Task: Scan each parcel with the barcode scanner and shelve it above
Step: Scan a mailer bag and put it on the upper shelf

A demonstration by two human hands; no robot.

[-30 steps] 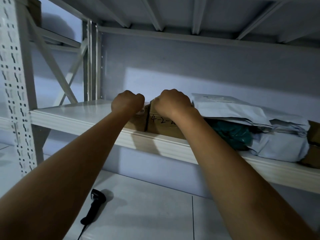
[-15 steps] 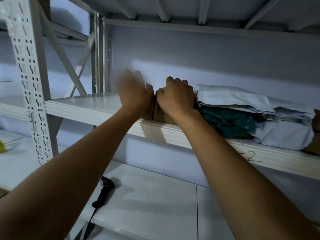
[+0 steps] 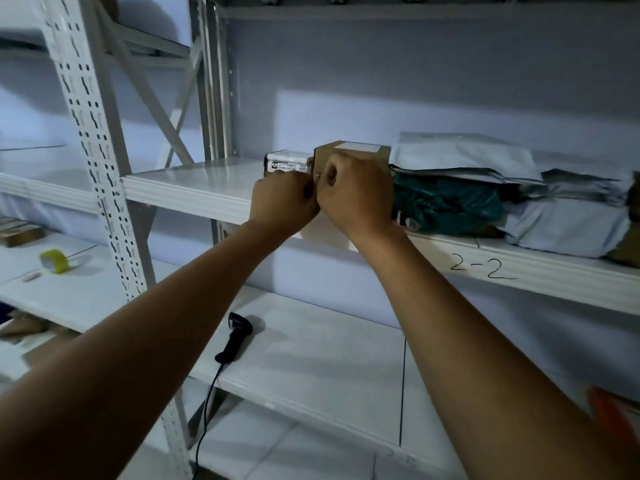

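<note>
Two small parcels stand side by side on the upper shelf: a white-labelled box and, to its right, a brown cardboard box. My left hand is a curled fist right in front of the white-labelled box. My right hand is curled too, its knuckles against the front of the brown box. The two hands touch each other at the shelf edge. Neither hand plainly grips a box. The black corded barcode scanner lies on the lower shelf, below my left forearm.
A dark green bag and grey mailer bags are stacked right of the brown box, above the handwritten mark "2-2". A perforated upright stands at left. A yellow tape roll lies on the neighbouring shelf.
My hands have come down from the tops of the boxes to their fronts at the shelf edge. The view has dropped and pulled back, so the box tops now show.
</note>
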